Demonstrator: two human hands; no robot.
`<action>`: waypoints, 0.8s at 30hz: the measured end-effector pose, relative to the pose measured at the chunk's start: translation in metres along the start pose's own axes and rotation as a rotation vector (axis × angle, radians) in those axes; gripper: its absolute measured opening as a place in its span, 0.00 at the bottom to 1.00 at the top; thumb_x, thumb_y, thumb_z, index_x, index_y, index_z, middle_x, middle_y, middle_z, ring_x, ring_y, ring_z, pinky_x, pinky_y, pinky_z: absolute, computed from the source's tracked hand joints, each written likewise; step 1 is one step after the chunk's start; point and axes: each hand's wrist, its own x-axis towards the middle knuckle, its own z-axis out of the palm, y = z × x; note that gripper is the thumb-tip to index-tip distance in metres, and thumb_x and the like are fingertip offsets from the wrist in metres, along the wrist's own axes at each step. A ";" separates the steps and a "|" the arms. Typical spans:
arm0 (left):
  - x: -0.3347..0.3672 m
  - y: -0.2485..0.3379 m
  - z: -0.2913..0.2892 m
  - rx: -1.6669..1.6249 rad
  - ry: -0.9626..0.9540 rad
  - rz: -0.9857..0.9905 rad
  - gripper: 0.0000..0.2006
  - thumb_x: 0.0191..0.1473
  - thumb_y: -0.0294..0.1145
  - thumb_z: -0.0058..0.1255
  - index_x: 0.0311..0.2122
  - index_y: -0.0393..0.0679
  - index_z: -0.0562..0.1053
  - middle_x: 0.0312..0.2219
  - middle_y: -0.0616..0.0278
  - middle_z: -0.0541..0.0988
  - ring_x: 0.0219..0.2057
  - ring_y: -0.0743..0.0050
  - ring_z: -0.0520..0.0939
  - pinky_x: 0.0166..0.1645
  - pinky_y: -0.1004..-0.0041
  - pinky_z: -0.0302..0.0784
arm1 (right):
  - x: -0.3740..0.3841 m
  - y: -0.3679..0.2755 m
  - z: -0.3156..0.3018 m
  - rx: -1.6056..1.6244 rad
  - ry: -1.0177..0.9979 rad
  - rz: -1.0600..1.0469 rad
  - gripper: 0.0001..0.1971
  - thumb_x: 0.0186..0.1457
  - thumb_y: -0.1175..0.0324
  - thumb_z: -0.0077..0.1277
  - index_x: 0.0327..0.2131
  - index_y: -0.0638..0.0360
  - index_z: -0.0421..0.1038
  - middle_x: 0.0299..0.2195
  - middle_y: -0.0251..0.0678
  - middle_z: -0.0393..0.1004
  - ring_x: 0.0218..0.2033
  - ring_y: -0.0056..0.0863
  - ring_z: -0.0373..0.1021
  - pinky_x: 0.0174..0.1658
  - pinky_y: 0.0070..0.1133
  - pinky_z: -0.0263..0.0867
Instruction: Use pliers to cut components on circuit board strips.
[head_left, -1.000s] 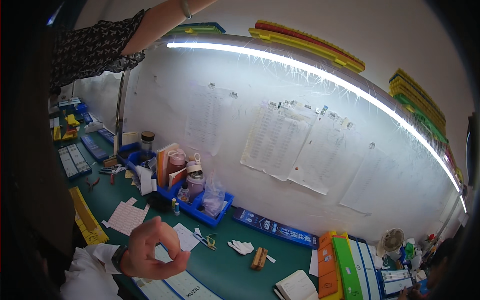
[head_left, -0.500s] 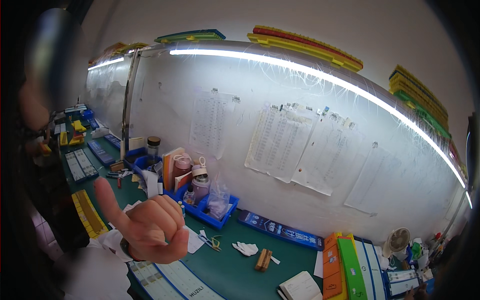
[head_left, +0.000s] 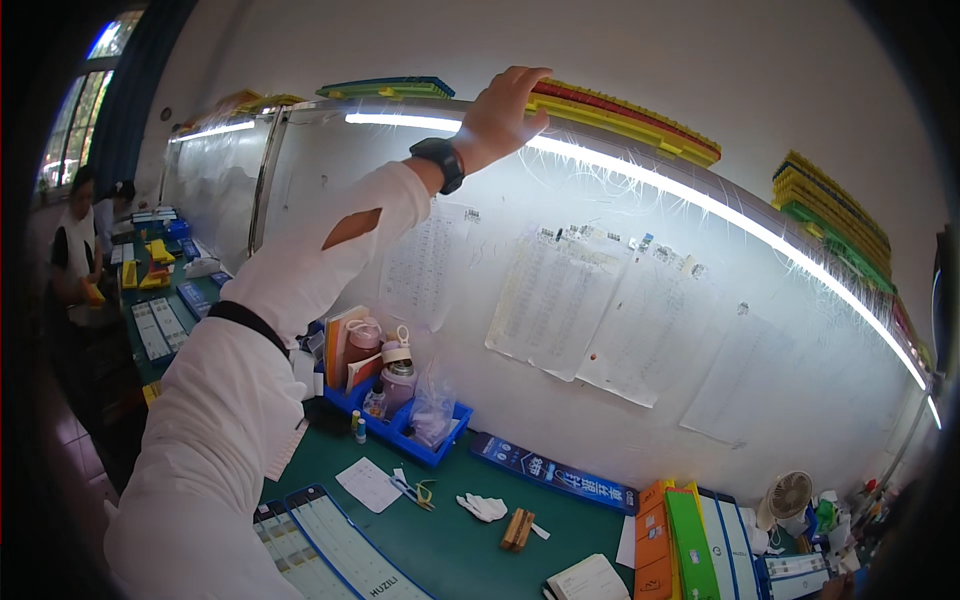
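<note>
My left hand (head_left: 503, 115) is raised to the top of the white partition, at the left end of a stack of yellow and red plastic trays (head_left: 630, 118). Its fingers are stretched over that end and the thumb is held apart below. Whether the fingers touch the trays cannot be made out. On the wrist sits a black watch (head_left: 438, 163), and the white sleeve (head_left: 220, 400) has a gap baring the forearm. The lit tube lamp (head_left: 700, 195) runs just below the trays, partly behind the hand. My right hand is out of view.
On the green table (head_left: 420, 540) are blue bins (head_left: 420, 447) with bottles, scissors (head_left: 412, 490), crumpled paper (head_left: 483, 507), a wooden block (head_left: 517, 530), an open notebook (head_left: 590, 580) and upright coloured boards (head_left: 690, 545). A fan (head_left: 790, 495) stands right. Two people (head_left: 80, 240) are far left.
My left hand has gone from low over the table up and right to the tray stack, its fingers straightening. The people and window at the left have come into sight.
</note>
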 end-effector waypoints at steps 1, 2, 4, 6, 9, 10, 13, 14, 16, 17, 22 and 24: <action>0.015 -0.017 0.015 0.093 -0.024 -0.044 0.29 0.49 0.37 0.51 0.57 0.45 0.59 0.51 0.52 0.68 0.53 0.54 0.69 0.56 0.61 0.66 | 0.003 0.001 -0.001 0.009 -0.019 0.004 0.16 0.61 0.59 0.36 0.27 0.58 0.67 0.21 0.37 0.72 0.24 0.30 0.71 0.26 0.21 0.67; 0.026 -0.035 0.031 0.086 -0.007 -0.039 0.29 0.49 0.37 0.51 0.57 0.45 0.59 0.51 0.52 0.68 0.53 0.54 0.69 0.56 0.61 0.66 | 0.006 0.001 -0.004 0.016 -0.035 0.008 0.16 0.61 0.59 0.34 0.27 0.58 0.66 0.22 0.38 0.72 0.25 0.31 0.71 0.26 0.22 0.67; 0.042 -0.054 0.046 0.411 -0.120 -0.318 0.33 0.49 0.42 0.49 0.60 0.46 0.55 0.53 0.49 0.68 0.55 0.50 0.68 0.57 0.57 0.62 | 0.008 0.002 -0.011 0.027 -0.062 0.023 0.16 0.62 0.60 0.32 0.27 0.58 0.64 0.24 0.39 0.72 0.26 0.33 0.71 0.26 0.22 0.67; 0.053 -0.056 0.056 0.265 -0.206 -0.499 0.35 0.48 0.43 0.48 0.61 0.46 0.55 0.53 0.46 0.67 0.55 0.48 0.67 0.58 0.55 0.61 | 0.008 0.000 -0.017 0.037 -0.072 0.031 0.16 0.63 0.60 0.30 0.28 0.59 0.63 0.25 0.41 0.72 0.27 0.35 0.71 0.27 0.23 0.67; 0.061 -0.079 0.070 0.046 -0.278 -0.668 0.37 0.46 0.44 0.49 0.62 0.47 0.54 0.52 0.41 0.67 0.54 0.44 0.68 0.59 0.53 0.58 | 0.007 0.001 -0.015 0.206 -0.090 0.069 0.14 0.63 0.62 0.31 0.28 0.57 0.62 0.25 0.39 0.71 0.28 0.35 0.71 0.30 0.24 0.68; 0.061 -0.080 0.075 -0.052 -0.264 -0.660 0.38 0.45 0.42 0.51 0.62 0.48 0.54 0.52 0.40 0.67 0.54 0.43 0.68 0.59 0.53 0.58 | 0.006 0.001 -0.015 0.209 -0.085 0.069 0.14 0.63 0.62 0.31 0.28 0.57 0.62 0.25 0.39 0.71 0.28 0.35 0.71 0.30 0.24 0.68; 0.061 -0.085 0.084 0.089 -0.257 -0.641 0.37 0.45 0.39 0.54 0.61 0.53 0.56 0.50 0.42 0.68 0.52 0.44 0.70 0.57 0.55 0.62 | 0.001 0.000 -0.011 0.083 -0.122 0.017 0.14 0.63 0.62 0.30 0.28 0.57 0.62 0.25 0.39 0.71 0.30 0.34 0.71 0.35 0.27 0.68; 0.059 -0.086 0.084 0.090 -0.261 -0.642 0.37 0.45 0.39 0.54 0.61 0.53 0.56 0.50 0.42 0.68 0.52 0.44 0.70 0.57 0.55 0.62 | -0.001 0.000 -0.011 0.038 -0.135 0.000 0.14 0.63 0.62 0.30 0.28 0.57 0.63 0.25 0.39 0.71 0.31 0.34 0.71 0.37 0.27 0.68; 0.060 -0.085 0.084 0.103 -0.112 -0.508 0.32 0.46 0.36 0.56 0.58 0.57 0.62 0.47 0.45 0.68 0.48 0.46 0.72 0.54 0.59 0.67 | 0.000 0.003 -0.013 -0.003 -0.146 -0.014 0.14 0.63 0.62 0.30 0.28 0.56 0.63 0.25 0.38 0.71 0.31 0.33 0.71 0.38 0.28 0.68; 0.062 -0.082 0.084 0.101 -0.114 -0.503 0.32 0.46 0.36 0.56 0.58 0.57 0.62 0.47 0.45 0.68 0.48 0.46 0.72 0.54 0.59 0.67 | 0.004 0.006 -0.016 0.056 -0.131 0.018 0.14 0.63 0.62 0.30 0.28 0.56 0.63 0.26 0.39 0.72 0.31 0.34 0.71 0.38 0.28 0.68; 0.065 -0.081 0.074 0.260 -0.033 -0.224 0.19 0.49 0.35 0.57 0.49 0.54 0.71 0.45 0.49 0.69 0.44 0.48 0.73 0.50 0.61 0.72 | 0.003 0.003 -0.015 -0.001 -0.124 0.056 0.13 0.62 0.63 0.30 0.29 0.56 0.63 0.27 0.39 0.73 0.31 0.34 0.71 0.37 0.28 0.68; 0.067 -0.079 0.066 0.213 0.069 -0.177 0.17 0.51 0.32 0.55 0.48 0.52 0.71 0.45 0.51 0.69 0.44 0.48 0.73 0.50 0.61 0.72 | 0.005 0.010 -0.019 -0.052 -0.227 -0.078 0.13 0.62 0.62 0.31 0.29 0.56 0.63 0.27 0.39 0.73 0.31 0.34 0.71 0.37 0.28 0.68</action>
